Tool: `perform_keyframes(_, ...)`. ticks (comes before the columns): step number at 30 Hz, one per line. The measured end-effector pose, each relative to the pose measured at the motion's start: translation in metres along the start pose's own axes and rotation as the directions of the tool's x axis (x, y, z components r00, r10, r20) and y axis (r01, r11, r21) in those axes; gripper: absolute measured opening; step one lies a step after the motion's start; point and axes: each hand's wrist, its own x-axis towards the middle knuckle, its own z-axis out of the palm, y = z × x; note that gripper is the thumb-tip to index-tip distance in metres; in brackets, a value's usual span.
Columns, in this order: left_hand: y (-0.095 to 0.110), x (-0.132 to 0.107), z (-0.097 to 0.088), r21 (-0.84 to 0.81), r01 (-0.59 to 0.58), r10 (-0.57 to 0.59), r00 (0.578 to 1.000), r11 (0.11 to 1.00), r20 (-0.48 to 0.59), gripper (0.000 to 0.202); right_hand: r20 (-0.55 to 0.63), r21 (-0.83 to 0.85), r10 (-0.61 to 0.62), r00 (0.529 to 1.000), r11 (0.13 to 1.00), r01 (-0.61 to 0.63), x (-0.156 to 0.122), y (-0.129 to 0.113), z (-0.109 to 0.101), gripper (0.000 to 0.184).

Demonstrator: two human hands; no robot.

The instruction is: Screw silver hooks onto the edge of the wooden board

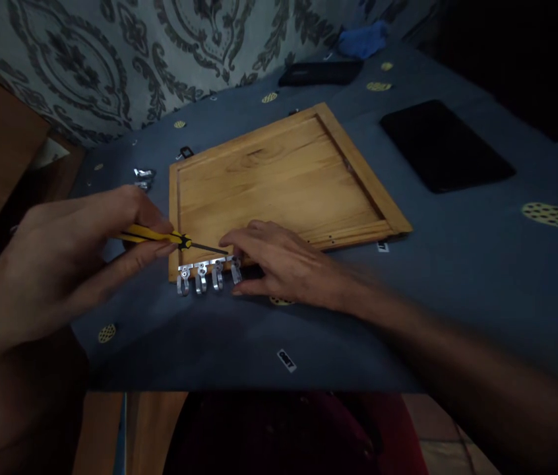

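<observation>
A framed wooden board [264, 181] lies on the cloth-covered table. Along its near left edge sits a metal hook rail [202, 269] with several silvery hooks hanging over the side. My left hand [95, 247] pinches a yellow and black screwdriver [153, 233] by its handle. The shaft points right, and its tip is close to the rail's right end by my right fingers. My right hand [283, 264] rests over the board's near edge, thumb below and fingers above, gripping the right end of the rail. Those fingers partly cover the last hook.
Small metal pieces [143, 178] lie left of the board. A black tablet-like slab [447, 146] is at the right. Behind the board are a dark oblong case [321, 72] and a blue cloth [363, 39]. A patterned wall [185, 39] borders the table's far side.
</observation>
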Motion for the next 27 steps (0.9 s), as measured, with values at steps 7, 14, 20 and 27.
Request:
perform_keyframes(7,-0.004,-0.001,0.009,-0.049,0.085,-0.090,0.990,0.995,-0.110,0.008,-0.041,0.043,0.008,0.999,0.999,-0.006,-0.001,0.006,0.002,0.053)
perform_keyframes(14,-0.010,-0.001,0.019,-0.030,0.036,-0.040,0.990,0.999,-0.137,0.015,-0.010,0.061,0.063,0.998,0.996,-0.062,-0.002,0.006,0.000,0.062)
perform_keyframes(20,-0.008,0.002,0.020,-0.018,-0.055,0.055,0.998,0.998,-0.021,0.024,-0.017,0.072,0.055,0.998,0.996,-0.053,-0.003,0.007,0.002,0.076)
perform_keyframes(27,-0.004,0.005,0.020,-0.004,-0.087,0.087,0.996,0.996,0.019,0.027,-0.007,0.034,0.059,0.998,0.998,-0.059,-0.004,0.008,0.005,0.077)
